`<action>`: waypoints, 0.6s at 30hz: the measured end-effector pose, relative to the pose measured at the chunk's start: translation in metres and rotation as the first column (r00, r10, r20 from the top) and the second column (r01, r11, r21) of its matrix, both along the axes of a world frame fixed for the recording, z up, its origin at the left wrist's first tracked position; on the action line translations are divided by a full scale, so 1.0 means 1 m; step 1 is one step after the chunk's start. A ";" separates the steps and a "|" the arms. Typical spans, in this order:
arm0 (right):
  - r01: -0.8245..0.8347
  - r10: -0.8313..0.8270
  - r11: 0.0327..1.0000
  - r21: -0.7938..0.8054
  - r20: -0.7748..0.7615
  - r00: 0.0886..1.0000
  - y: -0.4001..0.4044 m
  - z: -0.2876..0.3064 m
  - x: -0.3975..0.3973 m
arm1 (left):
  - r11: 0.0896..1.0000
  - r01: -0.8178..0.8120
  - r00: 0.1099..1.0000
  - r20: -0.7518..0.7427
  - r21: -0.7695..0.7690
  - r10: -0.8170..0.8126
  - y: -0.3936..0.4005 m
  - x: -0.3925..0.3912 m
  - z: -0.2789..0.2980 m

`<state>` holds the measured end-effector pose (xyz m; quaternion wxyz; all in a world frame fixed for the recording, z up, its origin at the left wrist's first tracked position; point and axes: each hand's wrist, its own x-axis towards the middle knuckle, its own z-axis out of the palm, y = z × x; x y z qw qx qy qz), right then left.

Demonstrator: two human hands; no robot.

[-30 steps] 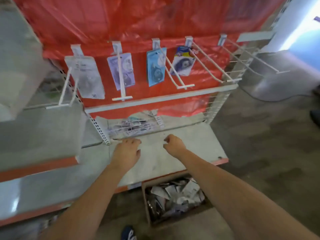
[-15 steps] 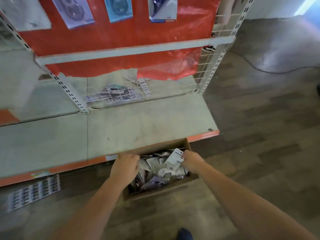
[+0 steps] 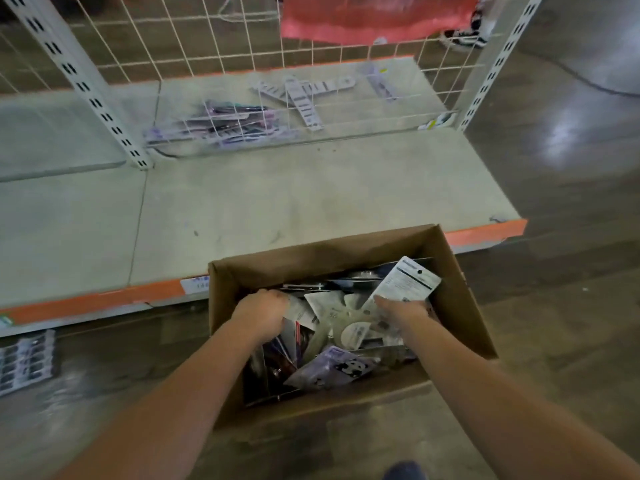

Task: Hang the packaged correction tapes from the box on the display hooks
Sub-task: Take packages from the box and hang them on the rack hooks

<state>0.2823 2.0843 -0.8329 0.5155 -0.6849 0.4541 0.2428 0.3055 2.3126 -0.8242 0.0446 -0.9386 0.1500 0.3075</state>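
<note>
Pick step: both hands are down in the cardboard box [image 3: 460, 299], which sits on the floor against the front edge of the bottom shelf [image 3: 311, 195]. The box is full of loose packaged correction tapes [image 3: 332, 367], jumbled flat and on edge.

Right hand [image 3: 398, 311], at about 3 o'clock inside the box: fingers pinch the lower end of one white-backed pack [image 3: 408, 280], which tilts up toward 1 o'clock, back side to the camera, hang hole near its top.

Left hand [image 3: 261, 311], at about 9 o'clock in the box: fingers curled down into the pile. Whether this grip has a pack or is just digging, cannot tell; the fingertips are buried.

Display hooks are out of frame, above 12 o'clock; only wire grid [image 3: 242, 39], an upright and red plastic sheet [image 3: 374, 19] show there.

Next move, as a judgement: lift the right-hand pack clear of the pile, turn its front outward, raise it to a hook and thread the hole on. The left hand needs to separate one pack, not a clump.
</note>
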 end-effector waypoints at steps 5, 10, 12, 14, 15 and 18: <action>0.250 -0.249 0.968 0.002 0.073 0.966 0.009 -0.052 0.023 | 0.980 0.110 0.990 -0.109 0.165 -0.092 -0.001 0.013 -0.045; 0.181 -0.165 0.975 -0.126 0.129 0.978 0.011 -0.075 0.027 | 0.955 0.091 0.990 0.079 0.283 -0.118 -0.006 0.018 -0.068; 0.180 -0.167 0.981 -0.074 0.147 0.975 0.011 -0.077 0.026 | 0.940 0.121 0.980 0.113 0.319 -0.164 -0.009 0.018 -0.072; 0.211 -0.203 0.977 -0.034 0.164 0.965 0.009 -0.070 0.023 | 0.934 0.151 0.973 0.119 0.325 -0.198 -0.007 0.020 -0.073; 0.220 -0.213 0.975 -0.026 0.163 0.963 0.007 -0.065 0.021 | 0.932 0.165 0.970 0.118 0.324 -0.213 -0.004 0.020 -0.071; 0.227 -0.234 0.972 0.061 0.196 0.952 0.007 -0.054 0.017 | 0.930 0.220 0.945 0.171 0.294 -0.278 0.006 0.022 -0.058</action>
